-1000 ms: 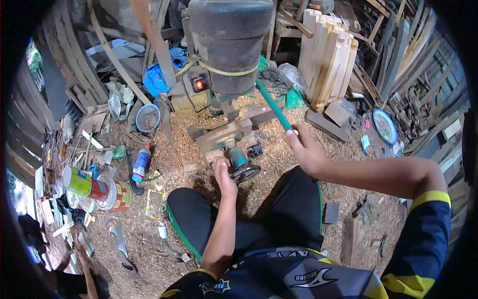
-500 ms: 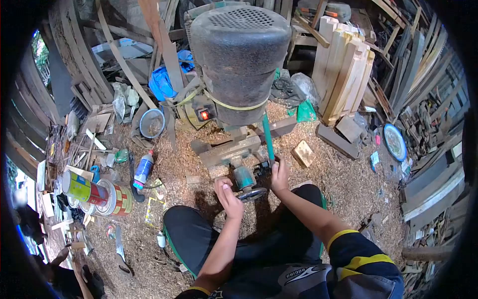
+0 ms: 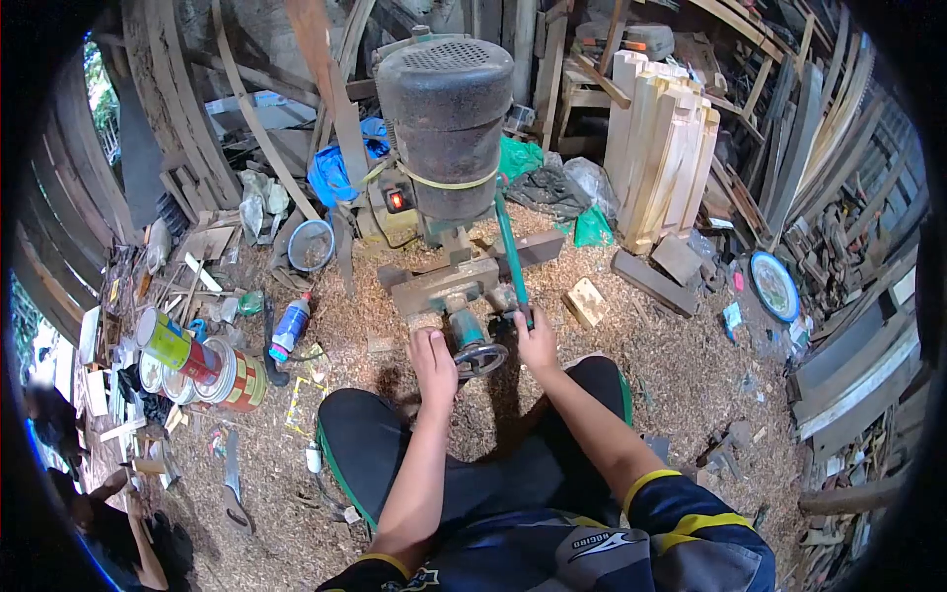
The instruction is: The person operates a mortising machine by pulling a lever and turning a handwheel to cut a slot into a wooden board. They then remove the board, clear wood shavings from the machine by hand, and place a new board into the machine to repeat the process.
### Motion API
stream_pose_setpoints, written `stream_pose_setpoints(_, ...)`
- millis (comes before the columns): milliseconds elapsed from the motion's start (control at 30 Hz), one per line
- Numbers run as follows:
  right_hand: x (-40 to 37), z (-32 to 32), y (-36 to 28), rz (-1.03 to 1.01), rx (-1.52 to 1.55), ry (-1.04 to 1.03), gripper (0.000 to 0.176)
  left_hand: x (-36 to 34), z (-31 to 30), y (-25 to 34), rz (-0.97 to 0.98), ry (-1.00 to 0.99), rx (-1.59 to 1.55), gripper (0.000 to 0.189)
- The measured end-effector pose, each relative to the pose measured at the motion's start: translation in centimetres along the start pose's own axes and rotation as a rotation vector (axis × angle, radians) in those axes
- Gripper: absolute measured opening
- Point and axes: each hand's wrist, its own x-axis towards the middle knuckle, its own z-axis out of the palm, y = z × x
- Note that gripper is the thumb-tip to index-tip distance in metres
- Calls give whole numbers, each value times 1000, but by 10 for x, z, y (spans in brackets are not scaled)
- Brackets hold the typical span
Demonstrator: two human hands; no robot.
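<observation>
In front of me stands a woodworking machine with a dark, vented motor housing [image 3: 444, 128]. My left hand [image 3: 432, 367] is at the left rim of its metal handwheel [image 3: 483, 361], back of the hand up and fingers bent, their tips partly hidden. My right hand [image 3: 538, 345] is closed around the lower end of the green lever [image 3: 511, 247], right of the wheel. Behind the wheel, a wooden block [image 3: 446, 288] sits across the machine under the motor. A red-lit switch [image 3: 398, 200] shows on the machine's left side.
Shavings cover the floor. On the left are paint cans [image 3: 232, 380], a blue bottle [image 3: 291, 328] and a handsaw [image 3: 232, 479]; another person's arm [image 3: 146, 548] shows at lower left. Cut timbers [image 3: 666, 148] stand at right, near a loose block [image 3: 586, 303] and a blue-rimmed basin [image 3: 775, 286].
My view has shifted, so the machine appears smaller and the handwheel's face shows more. My left hand has rolled so its back faces up; my right hand stays at the lever's lower end.
</observation>
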Motion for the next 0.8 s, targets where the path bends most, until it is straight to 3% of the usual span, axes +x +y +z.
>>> stream_pose_setpoints(67, -5, -41, -41, 35, 19, -42, 42, -1, -8, 0, -8, -14, 5, 27)
stream_pose_setpoints(133, -11, -88, -81, 185, 20, -216, 51, -7, -10, -10, 56, 6, 61, 27)
stream_pose_setpoints(167, -11, -112, -102, 168, 34, -262, 63, -10, -12, -15, 17, -3, 28, 26)
stream_pose_setpoints(233, -11, -152, -133, -27, -2, -268, 73, -13, -15, -11, 31, 23, 66, 25)
stream_pose_setpoints(267, -7, -172, -153, -268, -120, -241, 75, -14, -17, -6, 41, 47, 103, 24)
stream_pose_setpoints(300, -3, -190, -179, -287, -127, -271, 78, -14, -24, 9, 63, 34, 85, 24)
stream_pose_setpoints(333, 3, -199, -190, -288, -125, -274, 78, -14, -29, 21, 61, 36, 87, 24)
stream_pose_setpoints(400, 17, -211, -208, -488, -293, -203, 75, -13, -35, 42, 304, 125, 62, 26)
stream_pose_setpoints(533, 48, -251, -274, -411, -155, -333, 68, -24, -44, 69, 437, 146, 88, 35)
stream_pose_setpoints(600, 71, -258, -293, -600, -162, -313, 64, -28, -42, 68, 435, 126, 79, 38)
stream_pose_setpoints(667, 87, -267, -315, -581, -223, -347, 63, -30, -40, 71, 443, 146, 90, 51)
stream_pose_setpoints(800, 94, -269, -321, -640, -302, -452, 62, -33, -43, 76, 433, 140, 95, 51)
